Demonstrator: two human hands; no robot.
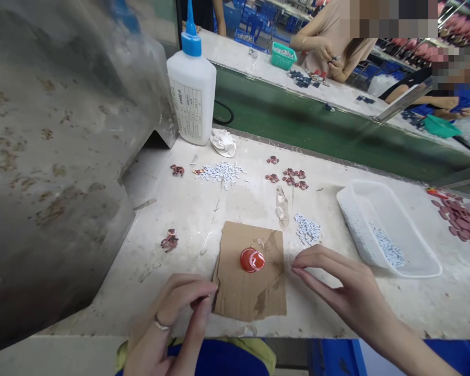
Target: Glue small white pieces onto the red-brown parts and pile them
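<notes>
My left hand (pixel 172 318), a ring on one finger, is closed in a pinch at the left edge of a torn cardboard piece (pixel 235 297). A small dark brown piece (pixel 199 301) shows partly between its fingers. On the cardboard lies a round red cap-like dish (pixel 249 260) with shiny, glue-like liquid. My right hand (pixel 340 277) hovers right of the cardboard, thumb and index tips nearly together; anything between them is too small to make out. Just beyond it is a pile of small white-and-blue pieces (pixel 307 228). A brown figure-like piece (pixel 169 241) lies beyond my left hand.
A white glue bottle (pixel 194 99) with a blue nozzle stands at the back, beside a crumpled white wad (pixel 223 142). More white pieces (pixel 223 173) and brown pieces (pixel 295 177) lie ahead. A plastic tub (pixel 415 256) is right; a metal housing (pixel 62 156) fills the left. Co-workers sit opposite.
</notes>
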